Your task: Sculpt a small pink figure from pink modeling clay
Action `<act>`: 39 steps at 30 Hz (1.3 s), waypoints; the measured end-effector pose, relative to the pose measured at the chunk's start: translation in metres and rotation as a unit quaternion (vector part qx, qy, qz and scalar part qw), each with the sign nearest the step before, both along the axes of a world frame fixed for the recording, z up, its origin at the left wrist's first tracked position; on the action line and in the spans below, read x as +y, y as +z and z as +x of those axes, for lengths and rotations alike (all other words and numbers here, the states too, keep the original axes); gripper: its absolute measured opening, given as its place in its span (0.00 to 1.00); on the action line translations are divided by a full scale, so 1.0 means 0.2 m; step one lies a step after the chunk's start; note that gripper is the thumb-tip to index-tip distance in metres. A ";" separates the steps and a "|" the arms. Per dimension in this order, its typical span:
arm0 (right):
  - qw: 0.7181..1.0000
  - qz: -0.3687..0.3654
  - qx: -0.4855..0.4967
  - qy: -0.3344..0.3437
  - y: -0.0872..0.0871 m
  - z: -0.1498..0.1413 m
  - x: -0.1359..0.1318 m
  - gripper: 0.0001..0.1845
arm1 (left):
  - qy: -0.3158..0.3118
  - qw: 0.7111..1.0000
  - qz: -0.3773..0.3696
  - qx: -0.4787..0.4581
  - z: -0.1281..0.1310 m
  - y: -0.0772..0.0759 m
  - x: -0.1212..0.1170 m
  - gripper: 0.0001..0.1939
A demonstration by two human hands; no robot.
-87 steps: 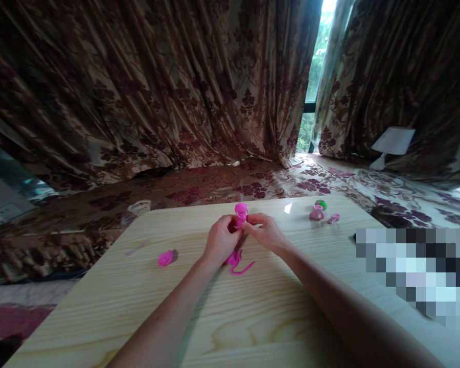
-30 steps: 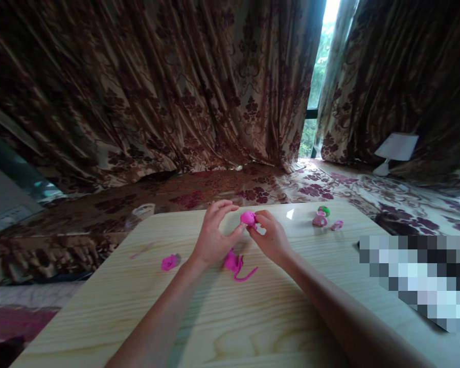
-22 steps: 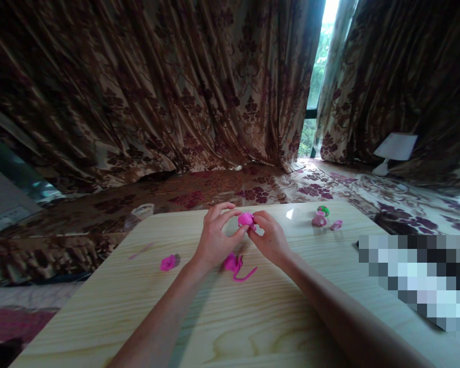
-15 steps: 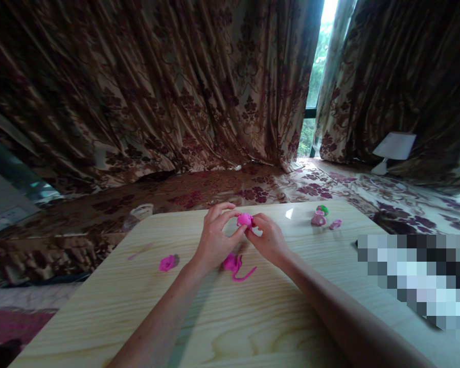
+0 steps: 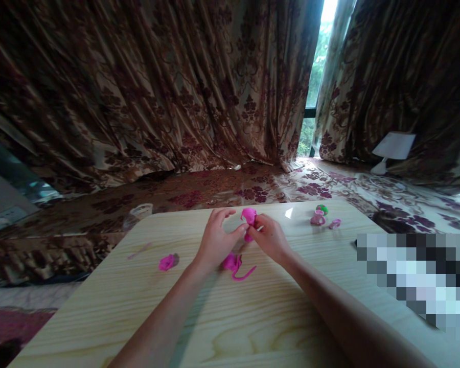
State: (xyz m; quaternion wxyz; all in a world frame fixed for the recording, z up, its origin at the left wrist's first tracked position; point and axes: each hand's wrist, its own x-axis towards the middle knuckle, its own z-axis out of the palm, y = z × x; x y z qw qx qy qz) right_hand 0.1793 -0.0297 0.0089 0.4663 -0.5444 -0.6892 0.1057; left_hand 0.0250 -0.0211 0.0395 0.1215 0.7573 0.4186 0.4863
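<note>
A pink lump of modelling clay is up above the table, with more pink clay showing below the fingertips. My right hand pinches it between thumb and fingers from the right. On the other side, my left hand has its thumb tip against the clay, while its fingers are spread and apart from it. Under my hands, a second pink clay piece lies on the table beside a thin curved pink strand. Farther left rests a crumpled pink clay lump.
Small pink pieces and a green lump stand at the table's back right, near a pink ring-like piece. A thin pale stick lies left on the wooden table. A clear container stands beyond the left corner.
The clay has turned in my fingers and now shows a part hanging below them. My left fingers have come away from it, leaving the thumb against it.
</note>
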 end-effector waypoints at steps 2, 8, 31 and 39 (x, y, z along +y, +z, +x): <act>1.000 0.000 -0.008 -0.021 0.01 0.00 -0.01 0.06 | -0.001 0.997 -0.069 -0.043 0.01 -0.02 0.00 0.15; 0.993 0.034 -0.098 -0.057 0.05 -0.01 -0.05 0.04 | -0.084 0.966 -0.176 -0.172 0.04 -0.04 0.00 0.14; 0.987 0.055 0.147 0.016 0.11 -0.02 -0.06 0.10 | -0.206 0.824 -0.365 -0.381 -0.02 -0.02 0.02 0.13; 0.981 0.047 0.185 0.040 0.10 -0.05 -0.05 0.08 | -0.206 0.844 -0.356 -0.345 0.01 -0.02 0.00 0.14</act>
